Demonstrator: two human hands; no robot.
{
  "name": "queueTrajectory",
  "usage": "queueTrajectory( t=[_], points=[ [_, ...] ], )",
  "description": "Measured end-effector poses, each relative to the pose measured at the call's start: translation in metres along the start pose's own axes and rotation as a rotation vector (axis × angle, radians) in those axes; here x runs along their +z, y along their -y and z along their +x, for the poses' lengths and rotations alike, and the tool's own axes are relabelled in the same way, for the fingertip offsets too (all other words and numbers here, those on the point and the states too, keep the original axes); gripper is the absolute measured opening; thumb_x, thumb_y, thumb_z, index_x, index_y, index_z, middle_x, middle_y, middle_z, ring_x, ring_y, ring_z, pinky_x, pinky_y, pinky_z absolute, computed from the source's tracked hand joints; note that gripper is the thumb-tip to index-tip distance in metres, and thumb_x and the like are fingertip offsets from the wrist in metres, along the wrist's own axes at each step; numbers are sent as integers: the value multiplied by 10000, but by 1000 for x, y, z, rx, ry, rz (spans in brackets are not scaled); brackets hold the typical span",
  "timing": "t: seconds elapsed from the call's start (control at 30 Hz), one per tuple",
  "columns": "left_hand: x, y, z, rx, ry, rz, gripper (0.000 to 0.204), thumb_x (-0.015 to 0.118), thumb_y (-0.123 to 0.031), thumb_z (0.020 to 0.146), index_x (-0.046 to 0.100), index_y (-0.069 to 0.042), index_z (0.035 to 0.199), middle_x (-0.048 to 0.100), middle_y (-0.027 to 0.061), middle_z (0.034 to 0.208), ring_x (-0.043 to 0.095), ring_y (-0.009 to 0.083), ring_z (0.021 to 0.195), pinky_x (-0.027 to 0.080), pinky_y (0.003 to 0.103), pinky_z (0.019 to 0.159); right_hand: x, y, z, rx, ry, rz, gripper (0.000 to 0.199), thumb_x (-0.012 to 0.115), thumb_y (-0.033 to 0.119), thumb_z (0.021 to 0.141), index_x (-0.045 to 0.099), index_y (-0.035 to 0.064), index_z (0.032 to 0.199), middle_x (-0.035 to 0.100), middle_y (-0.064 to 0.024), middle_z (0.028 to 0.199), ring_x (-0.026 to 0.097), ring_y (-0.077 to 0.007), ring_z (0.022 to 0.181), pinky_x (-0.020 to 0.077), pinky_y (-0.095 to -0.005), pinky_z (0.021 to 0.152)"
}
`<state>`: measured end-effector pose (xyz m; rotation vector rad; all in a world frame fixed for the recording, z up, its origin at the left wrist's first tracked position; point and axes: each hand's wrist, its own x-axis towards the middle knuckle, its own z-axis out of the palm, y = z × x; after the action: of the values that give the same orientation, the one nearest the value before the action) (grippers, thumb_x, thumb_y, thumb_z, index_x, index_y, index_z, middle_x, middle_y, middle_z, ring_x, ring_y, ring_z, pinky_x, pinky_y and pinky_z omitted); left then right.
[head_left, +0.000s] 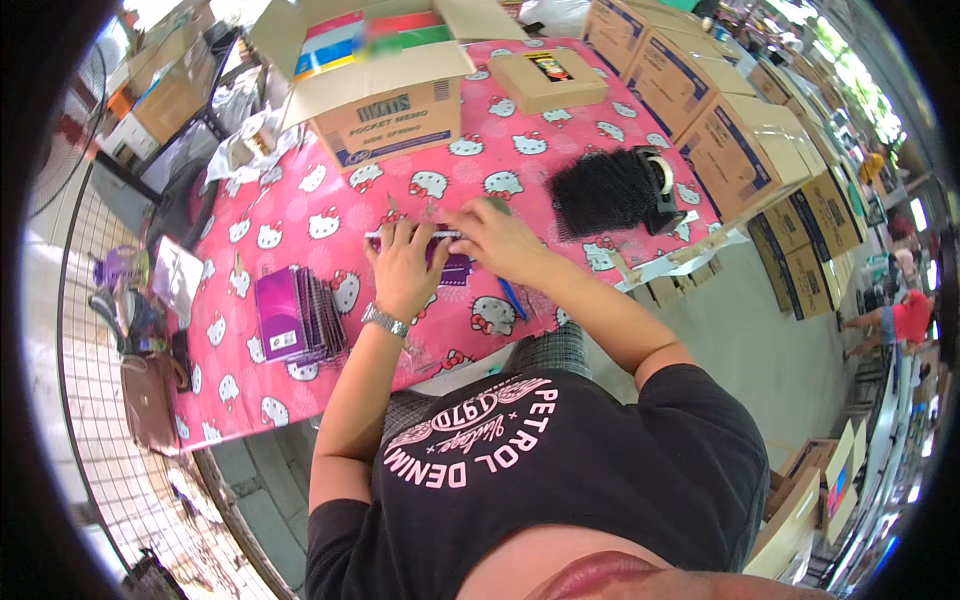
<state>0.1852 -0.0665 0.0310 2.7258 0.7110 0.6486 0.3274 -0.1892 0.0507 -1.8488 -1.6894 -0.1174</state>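
Bending over a purple notebook (457,272), the fingers of the left hand (402,262) and right hand (492,240) meet along its whitish far edge; whether they grasp it or only press cannot be told. The notebook lies on the pink cat-print tablecloth (420,185), in front of the person. A silver watch (385,320) circles the left wrist. Near the right forearm lies a blue pen (513,299); left of the hands stands a stack of purple notebooks (280,315). Farther out are a black mesh-like heap (605,195), a tape dispenser (662,200) and an open carton (395,130).
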Motion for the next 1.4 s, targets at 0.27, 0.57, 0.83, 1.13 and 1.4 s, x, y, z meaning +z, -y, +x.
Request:
queueTrajectory(
  t=[0.27, 0.57, 0.83, 1.13, 1.4],
  points=[
    [-8, -12, -1, -41, 123, -125, 286, 643, -216, 873, 582, -207, 1151, 534, 46, 1145, 419, 324, 1224, 187, 802, 981, -29, 2, 0, 304, 269, 330, 423, 650, 136, 870, 473, 54, 1246, 591, -154, 987, 637, -322, 890, 522, -394, 754],
    [-5, -9, 3, -34, 139, -103, 275, 644, -256, 879, 594, -212, 1146, 536, 42, 1118, 426, 322, 1219, 190, 810, 974, 20, -145, 36, 495, 478, 541, 515, 553, 388, 953, 476, 45, 1330, 626, -156, 1115, 619, -263, 1007, 515, -382, 858],
    [-3, -2, -3, 6, 138, -29, 232, 618, -268, 896, 624, -211, 1121, 548, 47, 1140, 427, 319, 1222, 176, 787, 990, 61, -161, 14, 622, 365, 97, 579, 704, 416, 798, 561, 18, 1192, 577, -208, 1234, 530, -386, 1173, 423, -452, 1008],
    [-11, 0, 5, 129, 102, -116, 290, 746, -324, 786, 656, -136, 987, 583, 32, 1061, 470, 293, 1144, 287, 606, 1020, 76, -126, -45, 414, 236, -305, 522, 711, 342, 808, 556, 49, 1212, 542, -143, 1294, 476, -313, 1258, 415, -424, 1013],
    [0, 14, 11, 138, -16, -106, 348, 807, -304, 707, 644, -111, 947, 587, 37, 1003, 511, 280, 1018, 373, 452, 895, 8, -74, 28, 267, 611, 1307, 485, 720, 356, 827, 590, 94, 1214, 618, -2, 1025, 539, -87, 934, 427, -270, 764]
  ],
)
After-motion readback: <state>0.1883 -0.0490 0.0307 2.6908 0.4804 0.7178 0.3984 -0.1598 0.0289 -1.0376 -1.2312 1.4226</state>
